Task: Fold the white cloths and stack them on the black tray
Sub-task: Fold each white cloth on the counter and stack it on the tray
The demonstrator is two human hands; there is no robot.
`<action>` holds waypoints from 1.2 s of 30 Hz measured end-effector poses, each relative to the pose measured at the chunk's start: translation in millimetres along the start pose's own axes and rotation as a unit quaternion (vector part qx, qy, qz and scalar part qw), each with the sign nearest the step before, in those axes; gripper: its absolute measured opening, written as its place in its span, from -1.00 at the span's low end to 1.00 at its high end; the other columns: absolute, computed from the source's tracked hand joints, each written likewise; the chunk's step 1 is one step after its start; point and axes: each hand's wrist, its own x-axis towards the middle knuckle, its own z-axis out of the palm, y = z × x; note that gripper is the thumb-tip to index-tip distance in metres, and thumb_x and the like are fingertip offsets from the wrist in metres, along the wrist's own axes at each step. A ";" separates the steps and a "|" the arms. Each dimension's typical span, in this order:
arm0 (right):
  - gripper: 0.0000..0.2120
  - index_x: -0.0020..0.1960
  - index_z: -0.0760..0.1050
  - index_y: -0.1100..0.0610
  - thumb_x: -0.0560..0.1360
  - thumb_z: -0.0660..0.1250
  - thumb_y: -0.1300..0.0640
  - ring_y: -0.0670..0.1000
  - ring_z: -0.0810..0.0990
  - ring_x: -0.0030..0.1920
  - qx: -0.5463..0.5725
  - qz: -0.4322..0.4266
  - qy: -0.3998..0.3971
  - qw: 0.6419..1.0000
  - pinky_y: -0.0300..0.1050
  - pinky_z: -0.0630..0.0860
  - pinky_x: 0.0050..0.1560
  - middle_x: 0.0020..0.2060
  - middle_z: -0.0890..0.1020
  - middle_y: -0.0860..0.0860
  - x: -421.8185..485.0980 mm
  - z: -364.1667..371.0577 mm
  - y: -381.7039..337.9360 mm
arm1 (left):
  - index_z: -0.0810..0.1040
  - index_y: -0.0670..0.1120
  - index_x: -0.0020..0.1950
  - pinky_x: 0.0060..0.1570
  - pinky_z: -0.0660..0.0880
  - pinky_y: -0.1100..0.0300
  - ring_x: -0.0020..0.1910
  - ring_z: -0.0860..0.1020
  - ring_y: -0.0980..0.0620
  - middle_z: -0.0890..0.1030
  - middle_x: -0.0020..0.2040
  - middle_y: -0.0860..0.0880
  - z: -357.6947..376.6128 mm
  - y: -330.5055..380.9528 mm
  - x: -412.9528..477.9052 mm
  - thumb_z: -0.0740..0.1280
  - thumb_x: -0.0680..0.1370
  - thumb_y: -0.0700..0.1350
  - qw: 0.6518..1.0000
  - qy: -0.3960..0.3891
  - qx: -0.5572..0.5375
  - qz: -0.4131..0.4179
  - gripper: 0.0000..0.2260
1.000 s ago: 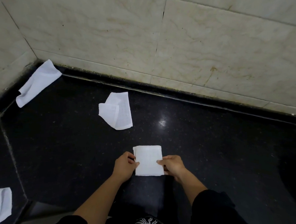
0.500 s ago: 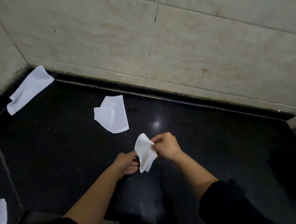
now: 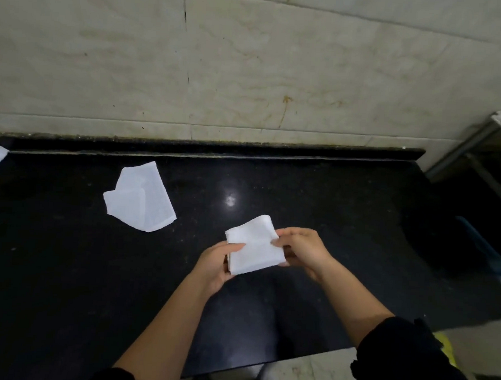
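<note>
Both hands hold one folded white cloth above the black counter: left hand cradling its left edge, right hand pinching the right edge.

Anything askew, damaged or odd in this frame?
The loose cloth on the counter lies skewed, one corner flopped over, not squarely folded. A brownish streak stains the wall. The held cloth, gripped by left hand and right hand, looks tidy.

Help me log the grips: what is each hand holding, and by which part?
Both hold one folded white cloth: the left hand grips its left edge, thumb on top, and the right hand pinches its right edge.
</note>
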 end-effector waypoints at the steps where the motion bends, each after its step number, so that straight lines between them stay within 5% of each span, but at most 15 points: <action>1: -0.80 0.01 0.63 0.26 0.41 0.34 0.36 0.11 0.67 -0.18 0.020 0.010 0.006 1.000 -0.09 0.62 -0.29 -0.09 0.69 0.23 0.0 -9.8 4.4 | 0.55 -0.18 0.22 0.01 0.58 0.05 0.05 0.63 -0.10 0.67 0.09 -0.16 7.3 0.3 -0.2 0.37 0.50 -0.24 1.000 -0.004 0.027 0.013 -0.71; 6: -0.73 0.08 0.59 0.23 0.40 0.35 0.22 0.13 0.66 -0.08 0.122 0.051 -0.013 0.991 -0.01 0.61 -0.14 -0.08 0.67 0.14 -7.2 -65.9 19.7 | 0.57 -0.09 0.18 -0.04 0.61 0.04 0.02 0.66 -0.08 0.69 0.05 -0.09 59.1 -3.5 -8.0 0.42 0.48 -0.24 0.989 -0.053 0.131 0.044 -0.72; 11: -0.74 0.10 0.57 0.26 0.42 0.32 0.28 0.10 0.67 -0.15 0.148 0.027 -0.036 0.988 -0.04 0.60 -0.24 -0.09 0.66 0.14 -16.3 -135.0 32.1 | 0.58 -0.06 0.16 -0.02 0.61 0.02 -0.02 0.68 -0.08 0.71 0.02 -0.09 121.0 -23.2 -10.9 0.41 0.50 -0.19 0.978 -0.069 0.184 0.069 -0.76; 16: -0.76 0.08 0.55 0.20 0.42 0.35 0.32 0.15 0.67 -0.01 0.145 0.009 -0.041 0.989 0.05 0.64 -0.06 0.03 0.66 0.18 -25.3 -238.5 48.7 | 0.60 -0.06 0.17 -0.09 0.61 0.05 -0.02 0.68 -0.10 0.69 0.03 -0.11 206.9 -61.1 -7.5 0.38 0.52 -0.15 0.978 -0.078 0.181 0.076 -0.78; 31: -0.81 0.01 0.57 0.17 0.41 0.40 0.32 0.02 0.70 -0.17 0.141 -0.090 0.018 0.986 -0.12 0.59 -0.26 -0.12 0.69 0.08 -34.3 -505.9 12.9 | 0.60 -0.05 0.18 -0.04 0.62 0.09 0.03 0.67 -0.03 0.68 0.09 -0.08 466.7 -86.7 20.7 0.40 0.50 -0.20 0.943 -0.160 0.274 0.100 -0.74; 36: -0.86 -0.05 0.56 0.14 0.43 0.39 0.32 0.02 0.65 -0.19 0.127 -0.132 0.031 0.983 -0.11 0.60 -0.22 -0.17 0.67 0.07 -10.3 -588.9 -27.1 | 0.62 -0.02 0.11 -0.16 0.61 0.18 -0.10 0.68 0.04 0.70 -0.02 -0.04 558.7 -74.2 56.1 0.39 0.50 -0.19 0.937 -0.189 0.270 0.115 -0.80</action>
